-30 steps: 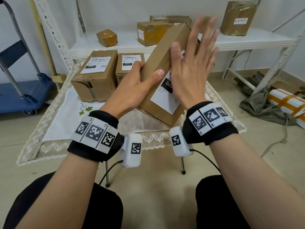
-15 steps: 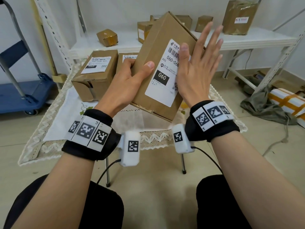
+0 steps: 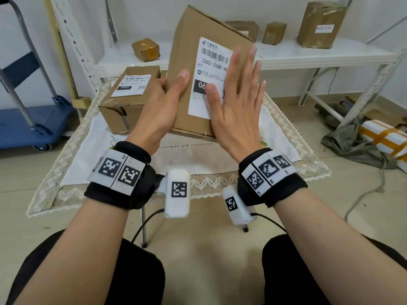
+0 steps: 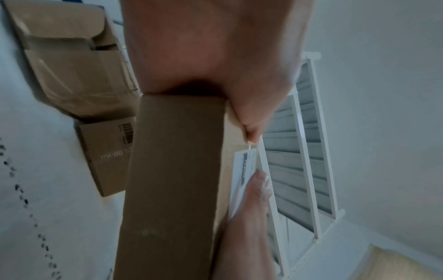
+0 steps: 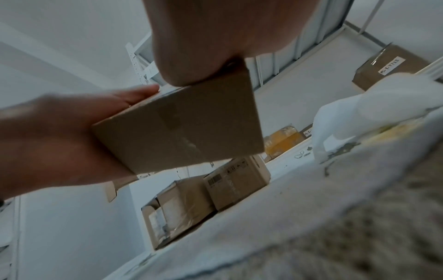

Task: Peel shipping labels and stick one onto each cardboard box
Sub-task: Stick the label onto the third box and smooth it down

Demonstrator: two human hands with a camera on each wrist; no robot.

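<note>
A tall cardboard box (image 3: 185, 51) is held up over the small table, tilted back, with a white shipping label (image 3: 209, 62) on its near face. My left hand (image 3: 163, 102) grips the box's left edge, thumb on the front. My right hand (image 3: 237, 100) lies flat on the label with fingers straight and spread. In the left wrist view the box's side (image 4: 172, 180) runs down the middle, with the label (image 4: 242, 174) and my right fingers (image 4: 254, 204) at its right. In the right wrist view the box's underside (image 5: 182, 123) shows, with my left hand (image 5: 59, 142) cupping it.
A labelled cardboard box (image 3: 127, 100) lies on the lace-edged table cloth (image 3: 92, 137) at the left. A white shelf (image 3: 308, 56) behind carries several small taped boxes (image 3: 319, 25). A blue trolley (image 3: 28, 119) stands left; a wrapped parcel (image 3: 385, 137) lies on the floor right.
The box has been turned more upright and lifted, so its label faces me. My right hand has come down flat onto the label; my left hand still holds the left edge.
</note>
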